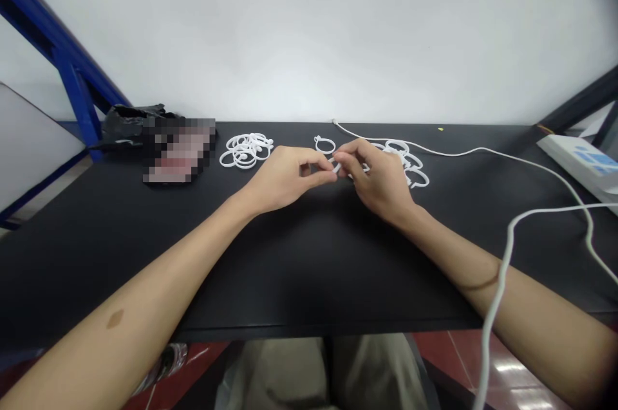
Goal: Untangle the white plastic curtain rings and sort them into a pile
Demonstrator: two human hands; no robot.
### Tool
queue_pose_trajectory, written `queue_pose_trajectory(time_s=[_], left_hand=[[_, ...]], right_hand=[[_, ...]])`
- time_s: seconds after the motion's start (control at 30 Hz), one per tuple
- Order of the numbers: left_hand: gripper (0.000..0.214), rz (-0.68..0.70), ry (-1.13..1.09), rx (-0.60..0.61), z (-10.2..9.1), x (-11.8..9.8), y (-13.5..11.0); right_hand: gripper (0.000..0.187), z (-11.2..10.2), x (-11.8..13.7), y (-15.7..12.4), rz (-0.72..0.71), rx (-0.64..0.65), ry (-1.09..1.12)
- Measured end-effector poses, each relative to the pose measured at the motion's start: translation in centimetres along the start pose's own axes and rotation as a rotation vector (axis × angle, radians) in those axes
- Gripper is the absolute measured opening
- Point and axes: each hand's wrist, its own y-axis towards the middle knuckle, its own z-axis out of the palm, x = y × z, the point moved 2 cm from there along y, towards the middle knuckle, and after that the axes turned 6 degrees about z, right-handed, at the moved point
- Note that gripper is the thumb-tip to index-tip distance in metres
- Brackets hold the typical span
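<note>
My left hand (284, 177) and my right hand (379, 179) meet over the middle of the black table. Both pinch a small white plastic ring (337, 167) between thumb and fingers; most of it is hidden by the fingertips. Just behind the hands lies a single white ring (326, 151) with a small knob on its edge. To the left of my left hand is a pile of similar white rings (245, 152). Another pile of white rings (414, 168) lies behind and beside my right hand, which partly covers it.
A white cable (463, 154) runs along the table's back and loops down past my right forearm. At the left back are a black plastic bag (128, 123) and a pixelated item (178, 152). A white box (586, 159) stands at the right. Blue frame bars (72, 85) rise at the left.
</note>
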Motion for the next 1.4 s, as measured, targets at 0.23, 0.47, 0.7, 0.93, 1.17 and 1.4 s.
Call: queue_pose_trajectory(time_s=[0.23,0.47,0.7,0.93,1.17,1.4], left_hand=[[0.023,-0.115,0.632,-0.180,-2.9,3.1,0.2],[0.027,-0.232,0.816,-0.163,-3.9,5.4,-0.4],[0.025,-0.100,0.726,-0.168,-2.6,4.2,0.1],[0.034,-0.006,0.461,-0.008,-0.2,1.8,0.2],[0.025,-0.032,0.120,-0.040,-0.3,1.1,0.2],[0.027,-0.088,0.104,-0.083,-0.5,1.0,0.3]], right_hand=[[0.042,1.9,-1.8,0.5,-0.239,0.115,-0.475],[0.028,2.1,-2.0,0.4,-0.317,0.178,-0.580],[0.023,1.8,-1.5,0.3,-0.318,0.237,-0.613],[0.018,1.4,-0.3,0.0,-0.271,0.192,-0.454],[0.006,1.2,0.2,-0.4,-0.209,0.137,-0.183],[0.019,0.9,-0.1,-0.4,-0.127,-0.024,-0.099]])
